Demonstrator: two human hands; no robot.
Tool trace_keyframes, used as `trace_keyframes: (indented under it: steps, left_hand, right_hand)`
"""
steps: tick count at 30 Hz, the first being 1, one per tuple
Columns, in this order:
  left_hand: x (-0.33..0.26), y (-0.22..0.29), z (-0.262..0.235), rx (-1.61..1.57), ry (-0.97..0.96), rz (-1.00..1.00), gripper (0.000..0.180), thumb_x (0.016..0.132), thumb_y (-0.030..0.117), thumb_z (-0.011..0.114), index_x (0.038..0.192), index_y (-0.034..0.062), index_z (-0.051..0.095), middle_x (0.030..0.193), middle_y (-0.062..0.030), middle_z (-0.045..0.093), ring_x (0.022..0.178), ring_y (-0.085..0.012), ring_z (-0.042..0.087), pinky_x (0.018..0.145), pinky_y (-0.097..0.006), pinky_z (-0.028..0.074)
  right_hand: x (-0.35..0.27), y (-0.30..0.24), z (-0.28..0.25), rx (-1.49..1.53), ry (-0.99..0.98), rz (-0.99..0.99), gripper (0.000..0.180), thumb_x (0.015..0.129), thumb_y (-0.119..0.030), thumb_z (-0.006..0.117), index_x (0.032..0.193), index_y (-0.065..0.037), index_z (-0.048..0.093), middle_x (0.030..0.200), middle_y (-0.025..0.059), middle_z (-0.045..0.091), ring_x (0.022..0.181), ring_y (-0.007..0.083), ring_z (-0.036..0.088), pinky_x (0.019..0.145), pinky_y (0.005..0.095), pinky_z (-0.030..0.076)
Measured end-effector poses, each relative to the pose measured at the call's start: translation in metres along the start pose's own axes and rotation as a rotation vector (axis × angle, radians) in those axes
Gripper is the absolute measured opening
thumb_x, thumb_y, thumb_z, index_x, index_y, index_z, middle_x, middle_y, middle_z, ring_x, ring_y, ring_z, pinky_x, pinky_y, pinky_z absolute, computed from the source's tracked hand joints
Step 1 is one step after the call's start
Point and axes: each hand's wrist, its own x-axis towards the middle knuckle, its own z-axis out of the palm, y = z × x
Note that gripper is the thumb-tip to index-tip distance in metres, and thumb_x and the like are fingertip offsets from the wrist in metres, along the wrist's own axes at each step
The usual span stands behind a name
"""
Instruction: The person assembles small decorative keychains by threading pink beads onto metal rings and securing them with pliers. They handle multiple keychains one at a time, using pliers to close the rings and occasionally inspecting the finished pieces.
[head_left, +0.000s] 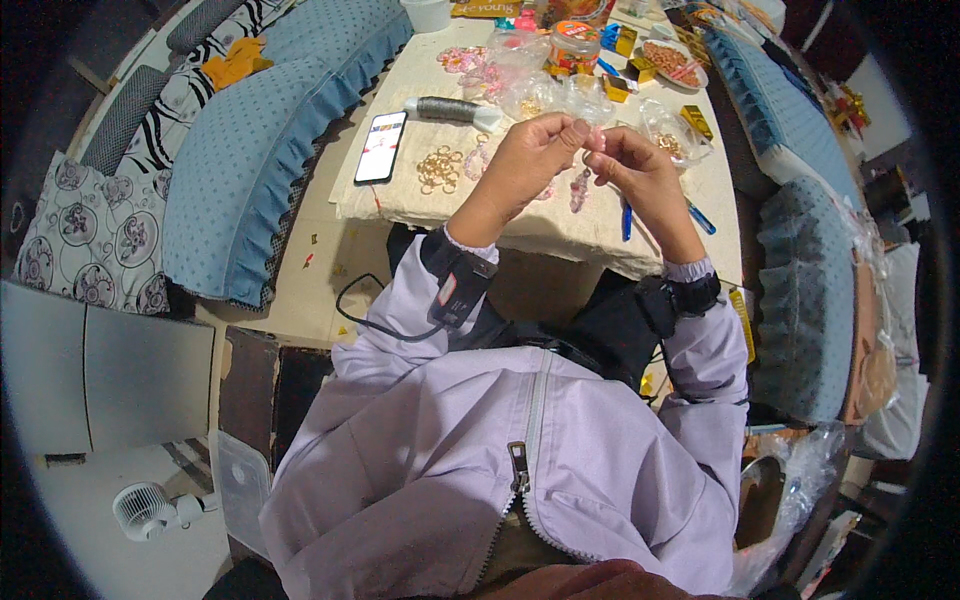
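Note:
Above the near part of the table, my left hand [532, 165] and my right hand [642, 178] meet, thumbs and fingertips pinched close together. Between them is a pink beaded strand [579, 190], its lower part hanging down below the fingers. The fingertips hide most of its upper end, where a small ring seems to sit. Left of my left hand lies a pile of gold rings [438, 170]. Another pink beaded strand [476, 158] lies partly behind that hand. Under my right hand is a blue pen [627, 221], with a second blue pen [702, 218] farther right.
A phone [381, 148] with a lit screen and a spool of grey thread [447, 109] lie left on the cloth-covered table [400, 205]. Farther back stand a clear jar [576, 45], plastic bags and a plate [702, 78] of reddish pieces. Blue-covered sofas [235, 150] flank the table.

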Motion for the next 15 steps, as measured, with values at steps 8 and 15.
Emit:
trace_keyframes:
  steps: [8, 15]
  left_hand:
    - [-0.0032, -0.0001, -0.0006, 0.121, 0.012, 0.019, 0.023, 0.091, 0.025, 0.069, 0.096, 0.0042, 0.063, 0.077, -0.0007, 0.066, 0.061, -0.0041, 0.055, 0.048, -0.019, 0.041]
    - [-0.0031, 0.0043, -0.0028, 0.242, -0.014, 0.048, 0.023, 0.089, 0.025, 0.071, 0.094, 0.0033, 0.065, 0.074, 0.0004, 0.064, 0.057, -0.0033, 0.053, 0.045, -0.02, 0.041]
  right_hand:
    - [0.0004, 0.0046, 0.001, 0.327, 0.015, 0.072, 0.022, 0.094, -0.016, 0.065, 0.109, -0.001, 0.06, 0.093, 0.0031, 0.066, 0.082, 0.0104, 0.063, 0.078, 0.0254, 0.052]
    - [-0.0078, 0.0002, 0.0066, 0.451, 0.062, 0.164, 0.022, 0.096, -0.017, 0.062, 0.111, -0.002, 0.059, 0.099, 0.0034, 0.063, 0.087, 0.0111, 0.063, 0.084, 0.0268, 0.053]
